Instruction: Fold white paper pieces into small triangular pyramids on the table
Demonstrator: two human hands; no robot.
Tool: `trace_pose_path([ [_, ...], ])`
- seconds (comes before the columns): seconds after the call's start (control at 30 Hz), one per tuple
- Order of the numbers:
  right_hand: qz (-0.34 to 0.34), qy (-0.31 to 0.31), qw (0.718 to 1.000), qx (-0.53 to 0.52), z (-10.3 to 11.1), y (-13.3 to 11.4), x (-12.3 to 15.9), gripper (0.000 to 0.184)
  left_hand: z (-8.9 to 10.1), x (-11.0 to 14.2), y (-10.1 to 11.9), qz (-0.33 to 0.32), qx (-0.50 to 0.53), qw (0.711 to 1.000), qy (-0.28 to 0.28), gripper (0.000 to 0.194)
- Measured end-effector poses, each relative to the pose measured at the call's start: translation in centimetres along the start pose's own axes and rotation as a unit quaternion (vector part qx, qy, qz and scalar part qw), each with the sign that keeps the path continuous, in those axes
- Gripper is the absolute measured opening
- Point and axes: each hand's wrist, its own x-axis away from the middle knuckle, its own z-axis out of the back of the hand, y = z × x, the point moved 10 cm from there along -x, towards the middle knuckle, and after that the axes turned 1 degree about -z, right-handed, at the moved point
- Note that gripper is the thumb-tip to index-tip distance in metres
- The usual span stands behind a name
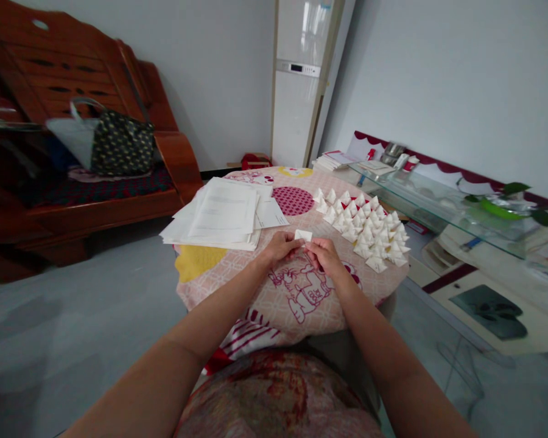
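Observation:
Between my two hands is a small piece of folded white paper (304, 235), held just above the cloth-covered round table (251, 286). My left hand (282, 247) pinches its left side, and my right hand (323, 253) pinches the lower right corner. The fingertips partly cover the paper, so its exact folds are hidden. To the right stand several rows of small white folded paper pieces (369, 225) with pointed tips. A loose stack of white paper sheets (223, 210) lies to the left, beyond my left hand.
At the right, a glass-topped cabinet (442, 207) carries papers, a metal pot and a green-leaved plant (506, 201). A wooden bench (91, 207) with a patterned bag (123, 143) stands at the left. Behind the table is a tall white air conditioner (296, 97).

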Motion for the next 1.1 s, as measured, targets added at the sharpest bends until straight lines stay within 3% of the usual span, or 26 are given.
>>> trace_pose_path([
  [0.13,0.007,0.004,1.000,0.003,0.1,0.0,0.0,0.035,0.8,0.1,0.1,-0.002,-0.046,0.998,0.041,0.039],
  [0.33,-0.005,0.003,1.000,-0.009,0.2,0.2,0.0,0.035,0.6,0.2,0.3,-0.007,-0.027,0.999,0.033,0.043],
  [0.6,-0.013,-0.019,1.000,-0.014,-0.3,0.2,0.0,0.038,1.6,-0.1,1.5,-0.077,-0.035,0.994,0.067,0.048],
  [1.1,-0.019,-0.032,0.999,0.006,-0.6,0.5,0.1,0.034,1.7,-0.1,1.0,-0.069,-0.033,0.995,0.067,0.049],
])
